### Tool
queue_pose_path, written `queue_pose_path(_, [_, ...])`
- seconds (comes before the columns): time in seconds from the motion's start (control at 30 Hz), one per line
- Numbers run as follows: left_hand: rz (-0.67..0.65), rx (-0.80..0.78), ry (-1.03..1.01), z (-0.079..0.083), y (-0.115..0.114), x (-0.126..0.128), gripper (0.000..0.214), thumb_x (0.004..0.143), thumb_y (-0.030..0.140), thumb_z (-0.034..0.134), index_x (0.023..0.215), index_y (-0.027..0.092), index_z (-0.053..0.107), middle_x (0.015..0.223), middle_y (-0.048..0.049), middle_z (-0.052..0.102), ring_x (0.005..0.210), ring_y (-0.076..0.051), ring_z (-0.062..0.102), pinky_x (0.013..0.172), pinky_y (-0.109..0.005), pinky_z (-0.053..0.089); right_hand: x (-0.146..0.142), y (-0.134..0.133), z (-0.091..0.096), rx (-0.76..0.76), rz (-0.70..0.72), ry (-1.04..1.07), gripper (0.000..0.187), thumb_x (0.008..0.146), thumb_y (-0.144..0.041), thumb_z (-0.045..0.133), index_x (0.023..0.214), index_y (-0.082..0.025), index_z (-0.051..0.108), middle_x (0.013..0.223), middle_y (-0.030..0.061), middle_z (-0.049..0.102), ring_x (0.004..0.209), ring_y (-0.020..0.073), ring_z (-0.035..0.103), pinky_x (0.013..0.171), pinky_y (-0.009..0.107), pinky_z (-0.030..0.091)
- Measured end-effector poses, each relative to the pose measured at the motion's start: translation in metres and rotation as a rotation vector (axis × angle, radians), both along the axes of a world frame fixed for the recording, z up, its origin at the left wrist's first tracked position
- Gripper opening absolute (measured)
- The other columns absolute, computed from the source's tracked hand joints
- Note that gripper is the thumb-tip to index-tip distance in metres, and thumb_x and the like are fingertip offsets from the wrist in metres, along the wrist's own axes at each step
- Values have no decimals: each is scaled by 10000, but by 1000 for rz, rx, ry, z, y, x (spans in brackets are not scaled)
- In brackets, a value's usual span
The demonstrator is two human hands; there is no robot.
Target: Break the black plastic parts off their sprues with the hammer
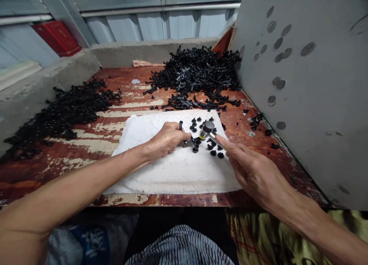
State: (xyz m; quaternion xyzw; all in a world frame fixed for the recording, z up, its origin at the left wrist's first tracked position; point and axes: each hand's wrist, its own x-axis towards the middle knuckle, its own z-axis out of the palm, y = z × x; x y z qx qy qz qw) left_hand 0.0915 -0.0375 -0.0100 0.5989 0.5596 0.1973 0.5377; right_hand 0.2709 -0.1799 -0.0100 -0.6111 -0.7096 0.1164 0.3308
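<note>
My left hand [169,138] pinches a small black plastic part [188,140] between thumb and fingers, above a white cloth [149,173]. In my right hand [250,167] is a small hammer [207,130] with a dark cap and a metal handle, gripped by fingers wrapped round it. The hammer's head is close to the right end of the black part; whether they touch I cannot tell. Around the hammer, several small black round-headed pieces [220,155] are scattered on the cloth, some partly hidden by the hammer and the hand.
A large heap of black parts [198,71] lies at the back of the worn red table [129,98]. Another heap [63,111] runs along the left edge. A grey panel [310,92] stands at the right, with a few loose pieces [255,121] near its foot.
</note>
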Motion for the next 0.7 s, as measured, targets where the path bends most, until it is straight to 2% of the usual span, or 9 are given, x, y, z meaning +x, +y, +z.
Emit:
queue_pose_path(0.13, [2, -29, -13, 0, -1, 1, 167, 733, 207, 663, 664, 192, 512, 562, 1, 521, 345, -38, 329, 374, -235, 119, 1, 0, 2, 198, -31, -18, 593, 892, -93, 427, 1465, -238, 386, 1249, 110, 641, 1098, 241, 632, 914, 423, 534])
queue_pose_path(0.17, [3, -29, -12, -1, -1, 1, 170, 736, 210, 662, 661, 192, 511, 566, -1, 525, 343, -36, 324, 374, -235, 119, 0, 0, 2, 200, -25, -50, 581, 882, -95, 421, 1451, -214, 416, 1207, 127, 661, 1059, 256, 650, 885, 438, 548])
queue_pose_path(0.27, [1, -18, 3, -2, -1, 0, 213, 729, 236, 687, 633, 195, 501, 522, 16, 493, 328, -32, 298, 372, -231, 111, -1, 1, 1, 72, 34, -133, 545, 858, -107, 406, 1381, -208, 521, 1134, 119, 700, 997, 274, 681, 862, 466, 560])
queue_pose_path(0.37, [7, -26, -15, 1, -2, 0, 221, 730, 224, 691, 621, 195, 502, 453, 46, 430, 306, -32, 286, 368, -226, 108, 0, -1, -2, 164, -39, -39, 560, 880, -121, 415, 1426, -233, 459, 1191, 96, 680, 1111, 264, 635, 935, 456, 531])
queue_pose_path(0.4, [17, -30, -17, 4, -3, 1, 217, 734, 207, 683, 617, 192, 501, 438, 52, 421, 297, -31, 284, 363, -224, 109, 0, -1, -4, 158, -36, -42, 559, 875, -128, 424, 1421, -238, 468, 1162, 99, 694, 1073, 272, 655, 897, 458, 553])
queue_pose_path(0.47, [35, -30, 2, 12, -8, 2, 226, 733, 167, 668, 597, 187, 489, 412, 61, 412, 278, -31, 280, 346, -223, 111, 2, -2, -9, 113, 22, -102, 532, 852, -150, 435, 1360, -260, 549, 1052, 102, 735, 849, 278, 724, 719, 444, 611])
queue_pose_path(0.53, [37, -38, 24, 18, -14, 4, 245, 729, 137, 654, 574, 185, 470, 388, 69, 402, 264, -32, 272, 329, -223, 119, 4, -1, -13, 61, 19, -90, 533, 875, -172, 422, 1390, -275, 509, 1143, 104, 709, 865, 281, 725, 661, 413, 619])
queue_pose_path(0.6, [34, -52, 13, 19, -18, 6, 260, 730, 128, 642, 564, 189, 452, 373, 76, 393, 259, -36, 269, 320, -220, 133, 5, 2, -14, 90, 10, -62, 510, 872, -198, 433, 1364, -273, 544, 1090, 104, 731, 864, 298, 727, 598, 400, 622])
queue_pose_path(0.7, [22, -40, -57, 18, -11, -3, 252, 723, 139, 639, 574, 197, 445, 378, 83, 386, 272, -45, 273, 317, -216, 162, 8, 4, -10, 105, 41, 53, 455, 857, -241, 480, 1277, -347, 619, 1126, 60, 723, 959, 314, 705, 720, 454, 619])
